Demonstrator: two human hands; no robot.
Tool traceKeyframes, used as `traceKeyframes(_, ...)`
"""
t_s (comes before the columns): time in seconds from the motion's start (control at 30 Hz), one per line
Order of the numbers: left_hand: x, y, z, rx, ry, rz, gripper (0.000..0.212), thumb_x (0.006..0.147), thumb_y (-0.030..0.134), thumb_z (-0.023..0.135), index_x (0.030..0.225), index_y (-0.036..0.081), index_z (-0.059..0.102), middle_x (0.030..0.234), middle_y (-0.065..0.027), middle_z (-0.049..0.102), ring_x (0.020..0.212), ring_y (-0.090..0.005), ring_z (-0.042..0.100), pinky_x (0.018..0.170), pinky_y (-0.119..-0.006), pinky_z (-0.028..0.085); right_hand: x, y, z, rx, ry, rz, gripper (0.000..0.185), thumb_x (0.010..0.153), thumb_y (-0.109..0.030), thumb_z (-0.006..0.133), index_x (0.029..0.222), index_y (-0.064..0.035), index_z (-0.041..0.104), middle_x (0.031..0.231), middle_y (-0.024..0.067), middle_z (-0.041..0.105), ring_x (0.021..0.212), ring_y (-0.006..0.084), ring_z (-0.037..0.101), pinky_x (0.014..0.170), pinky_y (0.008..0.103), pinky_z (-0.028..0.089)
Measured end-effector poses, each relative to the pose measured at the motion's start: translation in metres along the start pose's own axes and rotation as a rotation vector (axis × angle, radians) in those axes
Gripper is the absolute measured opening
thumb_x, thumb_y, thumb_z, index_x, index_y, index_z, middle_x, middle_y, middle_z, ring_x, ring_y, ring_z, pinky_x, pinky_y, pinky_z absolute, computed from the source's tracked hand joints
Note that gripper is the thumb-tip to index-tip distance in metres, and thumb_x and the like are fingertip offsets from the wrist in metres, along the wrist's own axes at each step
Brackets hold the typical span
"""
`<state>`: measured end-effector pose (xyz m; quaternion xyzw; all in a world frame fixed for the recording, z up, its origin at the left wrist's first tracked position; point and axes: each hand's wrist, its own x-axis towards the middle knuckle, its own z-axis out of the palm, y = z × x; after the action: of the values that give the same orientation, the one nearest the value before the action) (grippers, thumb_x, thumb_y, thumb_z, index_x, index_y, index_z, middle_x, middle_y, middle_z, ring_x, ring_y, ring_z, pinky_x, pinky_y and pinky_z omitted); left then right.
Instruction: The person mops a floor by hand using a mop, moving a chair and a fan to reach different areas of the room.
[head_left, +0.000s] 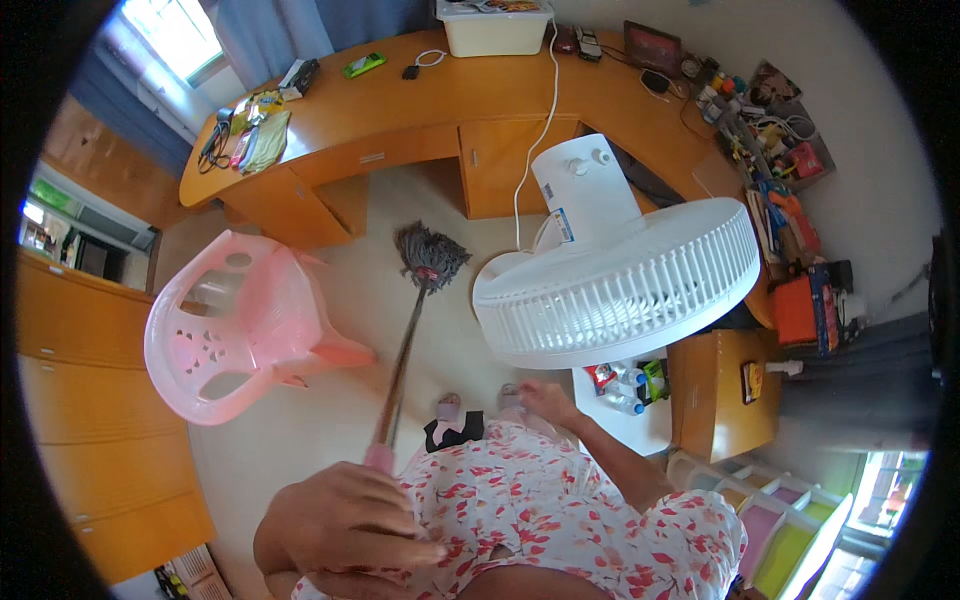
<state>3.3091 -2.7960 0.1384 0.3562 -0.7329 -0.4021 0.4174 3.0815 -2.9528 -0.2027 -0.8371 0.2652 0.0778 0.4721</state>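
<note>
My left hand (341, 521) is wrapped around the pink grip (379, 457) of a mop. The mop's metal handle (405, 352) slants away from me down to its grey string head (431, 255), which rests on the pale floor. My right hand (551, 405) hangs low by my right side with its fingers curled, and nothing shows in it. It is close below the rim of a white fan (615, 292), with a gap between them in the picture.
A pink plastic armchair (247, 330) stands to the left. Ahead is a curved wooden desk (405, 97) with a white bin (495, 34). The fan's white cord (556, 82) runs up over the desk. A white stool (637, 439) with bottles and a wooden cabinet (724, 394) stand right.
</note>
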Motion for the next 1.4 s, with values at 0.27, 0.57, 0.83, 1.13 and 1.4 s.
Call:
traceKeyframes(0.27,0.028,-0.003,0.035,0.012,-0.015,0.109,0.026,0.075,0.025,0.049,0.074,-0.001,0.049,0.061,-0.0102,0.044,0.054,-0.0253,0.047,0.052,-0.034,0.038,-0.015,-0.207,-0.024,0.314,0.359,-0.447,0.046,0.066,-0.011,0.058,0.108,-0.002,0.04,0.103,0.0138,0.046,0.09,0.0259,0.048,0.075,0.0308,0.039)
traceKeyframes(0.57,0.039,-0.07,0.041,-0.242,0.115,0.135,0.011,0.077,0.011,0.046,0.082,0.002,0.05,0.074,-0.0086,0.05,0.068,-0.0175,0.05,0.061,-0.027,0.039,-0.077,-0.159,0.061,0.858,0.842,-0.077,0.026,0.067,-0.008,0.055,0.091,0.001,0.05,0.088,0.0108,0.054,0.082,0.0203,0.05,0.071,0.0303,0.041)
traceKeyframes(0.83,-0.039,-0.228,-0.037,-0.152,0.747,-0.889,0.011,0.069,0.006,0.045,0.067,-0.002,0.052,0.054,-0.0051,0.05,0.042,-0.0092,0.044,0.037,-0.021,0.036,-0.114,-0.1,0.097,1.139,1.268,0.104,0.022,0.065,-0.004,0.046,0.086,0.0028,0.05,0.087,0.0129,0.054,0.081,0.0189,0.051,0.076,0.0289,0.038)
traceKeyframes(1.13,0.017,-0.359,-0.002,0.355,0.485,-0.688,0.01,0.061,0.008,0.049,0.065,0.0,0.054,0.056,-0.0115,0.052,0.052,-0.0282,0.051,0.049,-0.034,0.04,-0.129,-0.078,0.13,1.836,1.606,0.072,0.007,0.071,-0.011,0.046,0.071,-0.0034,0.046,0.068,0.0042,0.047,0.077,0.0155,0.044,0.078,0.0291,0.033)
traceKeyframes(1.4,0.118,-0.416,0.008,0.407,0.458,-0.704,0.02,0.06,0.008,0.054,0.079,0.001,0.055,0.078,-0.018,0.055,0.072,-0.0285,0.053,0.063,-0.034,0.041,-0.136,-0.077,0.184,1.877,1.897,0.099,0.013,0.067,-0.011,0.052,0.059,-0.007,0.042,0.06,0.0023,0.045,0.064,0.0119,0.044,0.067,0.0237,0.036)
